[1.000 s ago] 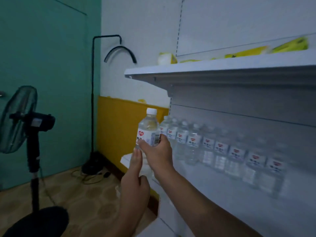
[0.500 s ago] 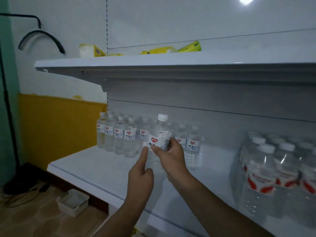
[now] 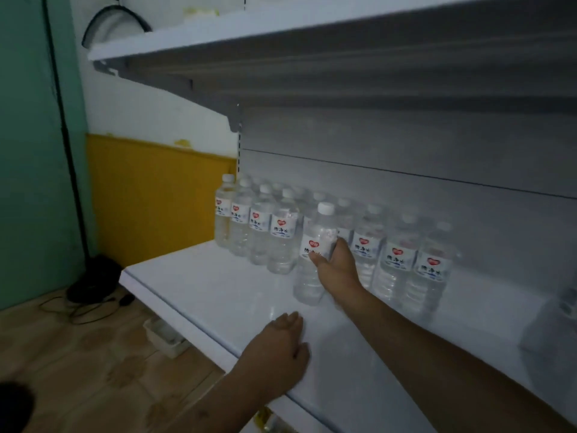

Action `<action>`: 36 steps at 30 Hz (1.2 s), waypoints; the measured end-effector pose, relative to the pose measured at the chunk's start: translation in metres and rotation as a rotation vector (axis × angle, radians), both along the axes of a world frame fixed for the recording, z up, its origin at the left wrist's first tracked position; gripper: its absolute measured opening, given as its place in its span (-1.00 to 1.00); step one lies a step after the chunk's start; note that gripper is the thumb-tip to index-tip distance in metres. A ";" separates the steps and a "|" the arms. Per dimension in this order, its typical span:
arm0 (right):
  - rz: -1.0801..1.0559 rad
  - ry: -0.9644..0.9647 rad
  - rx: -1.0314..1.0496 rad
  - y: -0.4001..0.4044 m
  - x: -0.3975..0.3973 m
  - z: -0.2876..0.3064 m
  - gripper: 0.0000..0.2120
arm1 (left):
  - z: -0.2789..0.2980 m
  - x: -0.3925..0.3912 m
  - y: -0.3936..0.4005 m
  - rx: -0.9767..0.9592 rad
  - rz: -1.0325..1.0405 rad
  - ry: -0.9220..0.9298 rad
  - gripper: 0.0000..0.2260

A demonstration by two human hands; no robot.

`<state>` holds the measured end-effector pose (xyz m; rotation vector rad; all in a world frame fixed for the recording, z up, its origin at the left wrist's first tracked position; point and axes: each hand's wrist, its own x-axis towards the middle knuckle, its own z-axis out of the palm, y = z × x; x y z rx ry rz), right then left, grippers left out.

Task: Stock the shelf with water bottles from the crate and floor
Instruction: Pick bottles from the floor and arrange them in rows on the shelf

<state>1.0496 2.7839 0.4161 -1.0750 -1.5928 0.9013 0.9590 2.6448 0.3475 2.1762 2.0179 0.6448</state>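
The right hand [image 3: 338,270], at the centre of the frame, has brought the bottle [image 3: 315,254] down to the shelf [image 3: 218,295]. Its fingers and thumb are curled round the label, and the bottle stands upright in front of the row of bottles [image 3: 327,235] lined along the back panel, filling what looks like a gap in the front line. Its base seems to touch the shelf board, though blur makes that hard to confirm. Half a second ago the same bottle was held clear above the board, in front of the row.

The left hand [image 3: 279,348], low in the frame, has left the bottle. Earlier its straight fingers lay against the bottle's side, helping to steady it; now it rests palm down on the front part of the shelf, fingers relaxed and holding nothing, well apart from the bottle.

For the task, this bottle is as good as placed: what remains is probably only to let go, and perhaps nudge it flush with its neighbours. The row has space beside it at the right, so more bottles can follow.

The view has also shifted. The fan seen a second ago is gone, and the shelf now fills most of the picture. A small tray [image 3: 165,335] lies on the floor [image 3: 78,354] at lower left.
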 end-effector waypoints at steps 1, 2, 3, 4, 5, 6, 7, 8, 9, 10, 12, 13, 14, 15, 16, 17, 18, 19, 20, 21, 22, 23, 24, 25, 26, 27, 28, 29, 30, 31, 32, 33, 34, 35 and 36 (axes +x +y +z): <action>-0.014 -0.012 0.008 0.010 -0.005 0.000 -0.60 | 0.000 -0.001 0.004 -0.006 -0.021 0.027 -0.50; -0.028 -0.028 0.023 0.020 -0.011 0.000 -0.57 | 0.001 -0.002 0.006 0.002 -0.040 0.044 -0.47; -0.045 -0.043 0.038 0.028 -0.017 -0.001 -0.55 | 0.001 -0.003 0.007 0.006 -0.057 0.055 -0.43; -0.066 -0.057 0.050 0.036 -0.022 -0.002 -0.53 | -0.001 -0.004 0.008 0.027 -0.071 0.054 -0.38; -0.086 -0.064 0.060 0.042 -0.027 -0.003 -0.51 | -0.003 -0.005 0.009 0.041 -0.079 0.052 -0.34; -0.104 -0.062 0.071 0.049 -0.032 -0.005 -0.51 | -0.005 -0.006 0.009 0.056 -0.074 0.042 -0.34; -0.122 -0.055 0.083 0.054 -0.037 -0.008 -0.51 | -0.005 -0.005 0.008 0.065 -0.073 0.046 -0.37; -0.143 -0.044 0.097 0.058 -0.041 -0.012 -0.53 | -0.008 -0.006 0.009 0.081 -0.088 0.070 -0.43; -0.168 -0.032 0.115 0.060 -0.045 -0.016 -0.54 | -0.010 -0.006 0.010 0.105 -0.079 0.106 -0.51; -0.197 -0.018 0.133 0.061 -0.048 -0.021 -0.54 | -0.010 -0.006 0.008 0.135 -0.061 0.110 -0.58; -0.243 0.014 0.173 0.058 -0.053 -0.027 -0.52 | -0.008 -0.006 0.006 0.183 -0.002 0.109 -0.64; -0.256 0.026 0.186 0.058 -0.054 -0.029 -0.52 | -0.009 -0.006 0.004 0.196 0.006 0.031 -0.65; -0.263 0.033 0.187 0.056 -0.055 -0.030 -0.52 | -0.008 -0.005 0.001 0.162 -0.019 -0.047 -0.64; -0.265 0.034 0.170 0.054 -0.055 -0.030 -0.51 | -0.006 -0.005 -0.004 0.157 -0.037 -0.108 -0.60; -0.268 0.040 0.141 0.051 -0.053 -0.030 -0.50 | -0.005 -0.005 -0.011 0.205 -0.025 -0.165 -0.59; -0.280 0.055 0.104 0.046 -0.051 -0.028 -0.49 | -0.003 -0.008 -0.020 0.246 0.013 -0.211 -0.60; -0.300 0.085 0.071 0.039 -0.050 -0.026 -0.47 | -0.003 -0.014 -0.029 0.275 0.054 -0.248 -0.61; -0.317 0.123 0.049 0.030 -0.050 -0.024 -0.47 | -0.005 -0.021 -0.040 0.278 0.088 -0.283 -0.59; -0.316 0.167 0.053 0.017 -0.052 -0.022 -0.47 | -0.008 -0.030 -0.053 0.289 0.117 -0.298 -0.55; -0.288 0.211 0.067 -0.001 -0.059 -0.018 -0.47 | -0.011 -0.039 -0.067 0.302 0.152 -0.311 -0.53; -0.240 0.260 0.087 -0.022 -0.069 -0.015 -0.49 | -0.015 -0.050 -0.082 0.310 0.189 -0.338 -0.52; -0.175 0.299 0.102 -0.046 -0.083 -0.011 -0.52 | -0.018 -0.062 -0.097 0.316 0.236 -0.365 -0.53; -0.091 0.314 0.115 -0.074 -0.100 -0.010 -0.56 | -0.021 -0.075 -0.113 0.323 0.289 -0.383 -0.55; 0.002 0.305 0.118 -0.105 -0.119 -0.011 -0.59 | -0.025 -0.087 -0.131 0.330 0.356 -0.389 -0.57; 0.098 0.288 0.112 -0.137 -0.139 -0.017 -0.61 | -0.029 -0.099 -0.151 0.322 0.426 -0.392 -0.57; 0.191 0.269 0.101 -0.169 -0.159 -0.025 -0.63 | -0.036 -0.113 -0.172 0.301 0.500 -0.407 -0.57; 0.280 0.256 0.087 -0.201 -0.177 -0.036 -0.64 | -0.044 -0.127 -0.193 0.271 0.578 -0.430 -0.57; 0.360 0.246 0.071 -0.231 -0.194 -0.049 -0.66 | -0.055 -0.141 -0.216 0.239 0.658 -0.454 -0.57; 0.436 0.224 0.051 -0.260 -0.209 -0.066 -0.67 | -0.068 -0.153 -0.240 0.212 0.737 -0.473 -0.56; 0.510 0.187 0.020 -0.288 -0.224 -0.087 -0.67 | -0.083 -0.166 -0.266 0.193 0.813 -0.486 -0.56; 0.584 0.143 -0.023 -0.313 -0.238 -0.109 -0.68 | -0.099 -0.179 -0.293 0.177 0.879 -0.503 -0.56; 0.655 0.096 -0.082 -0.339 -0.252 -0.135 -0.68 | -0.116 -0.191 -0.321 0.158 0.946 -0.522 -0.56; 0.720 0.040 -0.150 -0.364 -0.265 -0.161 -0.69 | -0.135 -0.201 -0.349 0.135 1.022 -0.550 -0.56; 0.779 -0.019 -0.216 -0.389 -0.276 -0.187 -0.71 | -0.154 -0.210 -0.378 0.111 1.102 -0.589 -0.56; 0.830 -0.071 -0.271 -0.413 -0.286 -0.211 -0.73 | -0.172 -0.218 -0.406 0.088 1.179 -0.626 -0.56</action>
